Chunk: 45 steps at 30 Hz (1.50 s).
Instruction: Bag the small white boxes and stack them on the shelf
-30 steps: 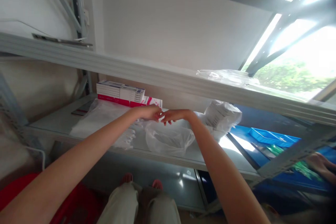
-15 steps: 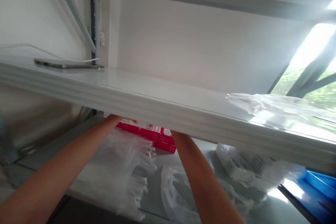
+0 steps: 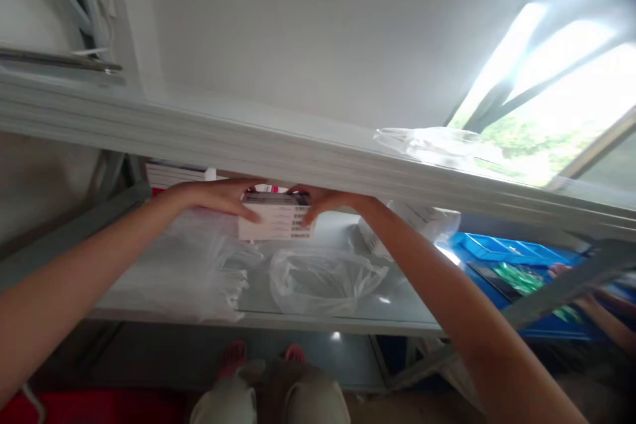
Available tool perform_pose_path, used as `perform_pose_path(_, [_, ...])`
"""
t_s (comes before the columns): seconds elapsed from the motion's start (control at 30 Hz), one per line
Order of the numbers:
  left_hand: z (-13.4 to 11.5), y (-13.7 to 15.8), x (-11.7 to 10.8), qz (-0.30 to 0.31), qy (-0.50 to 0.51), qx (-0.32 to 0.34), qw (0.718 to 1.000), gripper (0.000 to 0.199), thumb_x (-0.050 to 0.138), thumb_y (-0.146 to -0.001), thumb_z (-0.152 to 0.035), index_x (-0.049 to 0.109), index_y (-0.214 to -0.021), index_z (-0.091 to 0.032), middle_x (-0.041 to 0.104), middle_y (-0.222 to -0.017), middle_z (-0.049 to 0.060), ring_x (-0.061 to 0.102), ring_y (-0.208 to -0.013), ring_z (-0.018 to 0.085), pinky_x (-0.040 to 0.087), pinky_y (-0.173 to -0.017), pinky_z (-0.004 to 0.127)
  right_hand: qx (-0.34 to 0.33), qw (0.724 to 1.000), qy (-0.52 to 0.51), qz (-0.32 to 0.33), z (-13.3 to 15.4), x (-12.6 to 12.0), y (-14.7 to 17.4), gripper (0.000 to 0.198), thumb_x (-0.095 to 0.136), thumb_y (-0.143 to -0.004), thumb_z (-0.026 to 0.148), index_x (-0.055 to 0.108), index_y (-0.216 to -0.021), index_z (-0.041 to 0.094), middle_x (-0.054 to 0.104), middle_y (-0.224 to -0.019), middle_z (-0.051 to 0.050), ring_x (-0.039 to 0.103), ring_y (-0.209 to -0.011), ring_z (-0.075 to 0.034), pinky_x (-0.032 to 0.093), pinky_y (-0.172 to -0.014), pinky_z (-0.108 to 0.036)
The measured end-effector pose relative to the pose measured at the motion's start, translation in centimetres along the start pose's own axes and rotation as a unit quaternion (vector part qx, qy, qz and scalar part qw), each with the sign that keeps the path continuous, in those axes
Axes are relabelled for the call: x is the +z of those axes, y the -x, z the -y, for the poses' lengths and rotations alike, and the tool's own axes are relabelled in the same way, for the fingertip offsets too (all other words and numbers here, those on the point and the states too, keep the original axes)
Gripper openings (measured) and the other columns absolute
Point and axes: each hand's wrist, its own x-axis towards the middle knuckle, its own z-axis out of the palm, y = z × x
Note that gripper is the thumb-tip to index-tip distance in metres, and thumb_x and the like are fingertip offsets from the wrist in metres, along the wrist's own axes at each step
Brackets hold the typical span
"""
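Note:
Under the upper shelf, a stack of slim white boxes (image 3: 278, 220) with printed barcodes is gripped between my two hands. My left hand (image 3: 231, 197) closes on its left end, thumb across the front face. From the right end, my right hand (image 3: 325, 200) holds it the same way. The stack is above the lower shelf; whether its underside touches anything I cannot tell. Just in front of it lies a clear plastic bag (image 3: 325, 281) with its mouth spread. A pile of flat clear bags (image 3: 183, 271) lies below my left forearm.
The upper shelf edge (image 3: 298, 152) crosses above my hands. More boxes (image 3: 176, 174) sit at the back left. Plastic-wrapped packs (image 3: 427, 217) lie to the right. Beyond are blue trays (image 3: 511, 248) and another person's hand (image 3: 559, 269) near green packets (image 3: 521, 278).
My view has tipped down. My hands, earlier mostly hidden behind the shelf edge near red and white boxes, now show with the white box stack between them, nearer the spread bag.

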Motion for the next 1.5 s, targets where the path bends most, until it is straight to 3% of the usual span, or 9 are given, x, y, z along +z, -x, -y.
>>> perform_pose_path(0.17, [-9.1, 0.5, 4.5, 0.012, -0.064, -0.03, 0.997, 0.103, 0.076, -0.063, -0.056, 0.032, -0.148, -0.015, 0.052, -0.138, 0.015, 0.055, -0.116, 0.03, 0.042, -0.091, 0.029, 0.039, 0.997, -0.059, 0.042, 1.1, 1.5, 10.8, 0.09, 0.082, -0.056, 0.031, 0.045, -0.138, 0.023, 0.055, -0.132, -0.005, 0.054, -0.117, -0.024, 0.043, -0.097, -0.03])
perform_pose_path(0.33, [-12.5, -0.8, 8.4, 0.014, -0.09, -0.005, 0.996, 0.109, 0.077, -0.058, -0.059, 0.03, -0.149, -0.021, 0.042, -0.146, 0.016, 0.042, -0.131, 0.036, 0.034, -0.103, 0.037, 0.045, 0.999, -0.027, 0.011, -1.5, 3.5, 15.3, 0.097, 0.084, -0.055, 0.033, 0.04, -0.141, 0.022, 0.056, -0.13, -0.007, 0.055, -0.116, -0.024, 0.044, -0.097, -0.029])
perform_pose_path(0.5, [-10.8, -2.1, 11.4, 0.004, -0.089, -0.02, 0.996, 0.112, 0.08, -0.056, -0.053, 0.027, -0.149, -0.02, 0.041, -0.146, 0.019, 0.042, -0.131, 0.037, 0.034, -0.104, 0.041, 0.041, 0.998, 0.045, -0.019, -4.8, 5.9, 14.3, 0.101, 0.084, -0.056, 0.038, 0.036, -0.143, 0.022, 0.052, -0.134, -0.01, 0.053, -0.118, -0.027, 0.042, -0.1, -0.035])
perform_pose_path(0.77, [-6.5, -3.8, 14.9, -0.079, -0.093, -0.039, 0.992, 0.109, 0.084, -0.056, -0.042, 0.028, -0.148, -0.021, 0.041, -0.146, 0.019, 0.041, -0.132, 0.036, 0.034, -0.105, 0.044, 0.05, 0.985, 0.143, -0.081, -7.9, 8.5, 11.7, 0.098, 0.08, -0.062, 0.039, 0.032, -0.146, 0.024, 0.044, -0.143, -0.011, 0.038, -0.131, -0.033, 0.025, -0.111, -0.042])
perform_pose_path(0.97, [-4.0, -5.3, 15.4, -0.137, -0.035, 0.016, 0.99, 0.105, 0.085, -0.056, -0.039, 0.033, -0.145, -0.018, 0.043, -0.143, 0.017, 0.044, -0.129, 0.032, 0.034, -0.108, 0.042, 0.04, 0.984, 0.121, -0.125, -9.4, 8.2, 10.6, 0.103, 0.085, -0.055, 0.038, 0.035, -0.144, 0.026, 0.045, -0.141, -0.01, 0.039, -0.13, -0.031, 0.028, -0.109, -0.044])
perform_pose_path(1.1, [-3.9, -5.7, 14.4, -0.167, 0.046, 0.037, 0.984, 0.1, 0.083, -0.059, -0.037, 0.033, -0.144, -0.023, 0.043, -0.144, 0.012, 0.046, -0.128, 0.028, 0.036, -0.108, 0.039, 0.024, 0.985, 0.097, -0.138, -9.5, 6.6, 10.0, 0.106, 0.087, -0.051, 0.036, 0.037, -0.143, 0.021, 0.044, -0.142, -0.013, 0.04, -0.129, -0.032, 0.03, -0.108, -0.044])
perform_pose_path(1.23, [-3.8, -6.2, 14.1, -0.194, 0.052, 0.036, 0.979, 0.096, 0.082, -0.061, -0.038, 0.035, -0.143, -0.024, 0.041, -0.145, 0.011, 0.042, -0.13, 0.028, 0.034, -0.11, 0.04, 0.005, 0.986, 0.09, -0.143, -9.9, 5.5, 9.4, 0.105, 0.087, -0.052, 0.033, 0.037, -0.143, 0.022, 0.044, -0.143, -0.011, 0.042, -0.129, -0.031, 0.031, -0.107, -0.042])
perform_pose_path(1.37, [-2.0, -6.9, 16.3, -0.178, 0.02, 0.007, 0.984, 0.1, 0.084, -0.058, -0.035, 0.033, -0.143, -0.024, 0.043, -0.142, 0.012, 0.041, -0.131, 0.03, 0.032, -0.11, 0.042, 0.044, 0.984, 0.12, -0.128, -11.0, 7.1, 8.6, 0.106, 0.087, -0.051, 0.035, 0.037, -0.144, 0.024, 0.044, -0.143, -0.011, 0.04, -0.13, -0.033, 0.029, -0.109, -0.045])
perform_pose_path(1.5, [0.5, -6.8, 18.7, -0.097, -0.012, -0.048, 0.994, 0.11, 0.085, -0.053, -0.033, 0.027, -0.146, -0.022, 0.035, -0.147, 0.017, 0.031, -0.137, 0.034, 0.028, -0.112, 0.044, 0.079, 0.988, 0.103, -0.084, -12.9, 10.2, 8.4, 0.109, 0.084, -0.057, 0.041, 0.027, -0.149, 0.028, 0.038, -0.148, -0.011, 0.031, -0.136, -0.035, 0.026, -0.111, -0.048])
